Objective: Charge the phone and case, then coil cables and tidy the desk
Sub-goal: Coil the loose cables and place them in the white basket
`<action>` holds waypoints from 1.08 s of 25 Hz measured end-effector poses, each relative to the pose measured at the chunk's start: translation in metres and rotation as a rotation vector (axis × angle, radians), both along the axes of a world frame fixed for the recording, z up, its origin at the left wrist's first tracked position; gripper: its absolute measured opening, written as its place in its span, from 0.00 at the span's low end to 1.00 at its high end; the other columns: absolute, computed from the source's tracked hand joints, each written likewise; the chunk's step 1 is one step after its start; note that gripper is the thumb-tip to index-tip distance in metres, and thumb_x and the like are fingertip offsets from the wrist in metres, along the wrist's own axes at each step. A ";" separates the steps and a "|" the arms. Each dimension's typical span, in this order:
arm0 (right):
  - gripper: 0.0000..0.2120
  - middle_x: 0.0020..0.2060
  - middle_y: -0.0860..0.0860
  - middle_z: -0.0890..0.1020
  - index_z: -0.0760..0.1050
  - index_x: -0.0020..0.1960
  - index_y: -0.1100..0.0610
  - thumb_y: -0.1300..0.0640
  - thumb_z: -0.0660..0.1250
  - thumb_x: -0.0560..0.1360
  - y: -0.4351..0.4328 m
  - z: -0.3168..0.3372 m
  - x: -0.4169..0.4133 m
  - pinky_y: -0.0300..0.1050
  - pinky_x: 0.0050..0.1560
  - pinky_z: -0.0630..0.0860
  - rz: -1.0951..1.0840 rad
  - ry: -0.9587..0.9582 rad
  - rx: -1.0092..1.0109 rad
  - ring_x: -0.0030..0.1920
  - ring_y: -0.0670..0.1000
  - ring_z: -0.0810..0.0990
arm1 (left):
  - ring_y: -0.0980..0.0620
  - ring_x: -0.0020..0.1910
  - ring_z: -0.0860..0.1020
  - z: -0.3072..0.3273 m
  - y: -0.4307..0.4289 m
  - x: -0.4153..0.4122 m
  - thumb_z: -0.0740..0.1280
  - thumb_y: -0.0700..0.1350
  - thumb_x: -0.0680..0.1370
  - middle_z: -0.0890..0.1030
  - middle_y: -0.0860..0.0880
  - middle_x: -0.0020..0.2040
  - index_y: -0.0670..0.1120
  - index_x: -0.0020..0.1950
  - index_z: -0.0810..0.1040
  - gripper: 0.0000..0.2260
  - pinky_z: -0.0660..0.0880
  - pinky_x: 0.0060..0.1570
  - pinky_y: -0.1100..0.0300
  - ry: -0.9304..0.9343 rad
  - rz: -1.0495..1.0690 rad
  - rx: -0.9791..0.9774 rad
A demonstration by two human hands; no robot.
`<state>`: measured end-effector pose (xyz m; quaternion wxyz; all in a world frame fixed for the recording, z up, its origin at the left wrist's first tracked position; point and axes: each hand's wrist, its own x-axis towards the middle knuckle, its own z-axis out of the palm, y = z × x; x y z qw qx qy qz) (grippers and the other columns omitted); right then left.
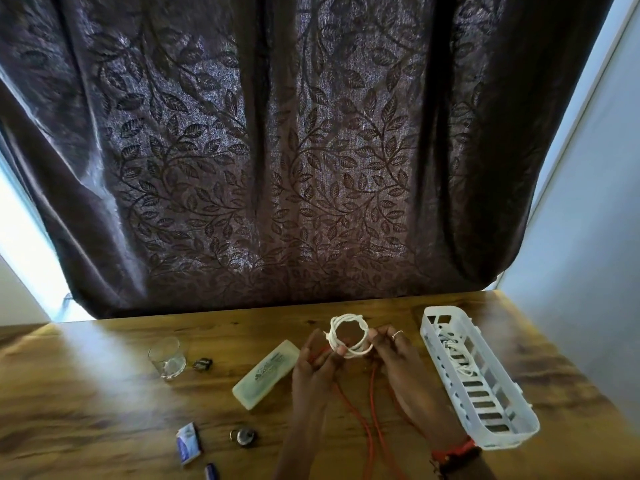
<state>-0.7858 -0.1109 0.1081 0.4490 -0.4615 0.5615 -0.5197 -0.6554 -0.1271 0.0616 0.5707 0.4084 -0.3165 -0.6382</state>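
Nearest the viewer, a small blue-and-white packet [188, 447] and a round metal object [244, 437] lie on the bench [86, 403]; a red cable [370, 410] trails loose between the forearms. Mid-field, the left hand [313, 368] and right hand [398, 362] raise a white cable coil [349, 336] above the bench, each grip pinched narrow on one side of the loop, probably to keep the turns from springing open. A pale rectangular case [266, 374] lies left of the hands; a white slotted basket [478, 379], already containing white cable, stands right, within easy reach for stowing. Farther left stands a glass [167, 356]; beyond hangs a curtain [277, 150].
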 end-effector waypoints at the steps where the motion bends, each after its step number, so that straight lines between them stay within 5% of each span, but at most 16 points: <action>1: 0.10 0.42 0.54 0.82 0.75 0.48 0.60 0.53 0.61 0.78 -0.002 0.000 -0.002 0.35 0.42 0.74 0.011 0.064 0.000 0.44 0.48 0.79 | 0.47 0.54 0.81 -0.003 0.000 0.000 0.72 0.39 0.70 0.83 0.43 0.55 0.49 0.65 0.70 0.26 0.79 0.45 0.61 -0.006 -0.045 0.008; 4: 0.08 0.40 0.54 0.80 0.74 0.47 0.58 0.54 0.59 0.79 -0.006 0.001 -0.006 0.45 0.45 0.75 -0.002 0.202 -0.002 0.42 0.50 0.78 | 0.48 0.54 0.80 -0.006 0.001 -0.002 0.71 0.38 0.72 0.82 0.44 0.55 0.47 0.63 0.74 0.20 0.78 0.46 0.61 -0.137 -0.148 -0.069; 8: 0.05 0.34 0.47 0.79 0.74 0.46 0.54 0.58 0.61 0.79 -0.009 0.010 -0.014 0.27 0.34 0.71 0.086 0.347 -0.044 0.33 0.37 0.78 | 0.56 0.44 0.81 0.000 0.002 0.002 0.70 0.37 0.73 0.84 0.48 0.44 0.45 0.52 0.81 0.09 0.75 0.40 0.67 -0.275 -0.148 -0.127; 10: 0.04 0.33 0.47 0.80 0.75 0.46 0.52 0.56 0.63 0.78 -0.011 0.016 -0.019 0.28 0.33 0.72 0.138 0.429 -0.021 0.31 0.37 0.78 | 0.55 0.46 0.81 0.000 0.001 0.006 0.70 0.37 0.73 0.84 0.48 0.45 0.43 0.52 0.81 0.08 0.75 0.43 0.66 -0.339 -0.191 -0.156; 14: 0.03 0.33 0.47 0.80 0.77 0.45 0.49 0.52 0.65 0.76 -0.014 0.022 -0.023 0.38 0.30 0.74 0.118 0.530 -0.025 0.29 0.42 0.78 | 0.54 0.55 0.80 0.005 0.005 0.012 0.71 0.40 0.73 0.83 0.51 0.53 0.48 0.58 0.78 0.14 0.76 0.52 0.61 -0.355 -0.376 -0.202; 19: 0.09 0.50 0.44 0.83 0.81 0.51 0.47 0.48 0.67 0.74 -0.008 0.025 -0.030 0.41 0.52 0.75 0.279 0.818 -0.066 0.48 0.42 0.80 | 0.54 0.65 0.74 0.026 -0.003 0.044 0.71 0.58 0.70 0.75 0.54 0.66 0.57 0.71 0.63 0.32 0.72 0.63 0.52 -0.378 -0.613 -0.224; 24: 0.10 0.48 0.46 0.84 0.82 0.52 0.49 0.49 0.66 0.75 -0.001 0.038 -0.027 0.43 0.47 0.75 0.578 1.111 -0.183 0.44 0.42 0.78 | 0.70 0.62 0.70 0.064 -0.015 0.042 0.72 0.45 0.73 0.71 0.63 0.66 0.58 0.72 0.63 0.31 0.68 0.63 0.69 -0.876 -0.824 -0.466; 27: 0.08 0.44 0.45 0.82 0.82 0.50 0.49 0.49 0.67 0.75 -0.002 0.046 -0.025 0.31 0.38 0.69 0.627 1.132 -0.243 0.38 0.38 0.74 | 0.77 0.46 0.69 0.075 -0.018 0.030 0.68 0.42 0.75 0.73 0.57 0.56 0.45 0.64 0.73 0.17 0.64 0.45 0.81 -1.145 -0.851 -0.684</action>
